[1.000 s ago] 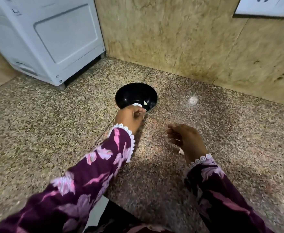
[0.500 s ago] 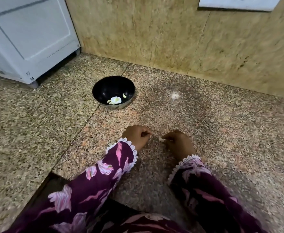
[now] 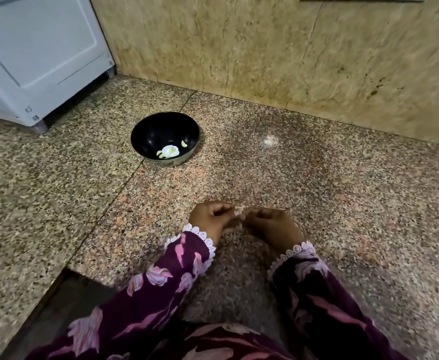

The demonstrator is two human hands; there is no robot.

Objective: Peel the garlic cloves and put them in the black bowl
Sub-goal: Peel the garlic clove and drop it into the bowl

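A person sitting on a speckled stone floor point(image 3: 343, 193) is working at a garlic clove point(image 3: 239, 210), pinching it between the curled fingers of the left hand point(image 3: 210, 219) and the right hand point(image 3: 273, 224), which are meeting just above the floor. The clove is showing only as a small pale sliver between the fingertips; how much skin is left on it cannot be told. The black bowl point(image 3: 145, 136) is standing well apart, nearer the wall, with a few pale pieces lying in it. The peeling step appears to be in hand; next, the clove is likely needing its skin stripped, then a reach forward to the bowl.
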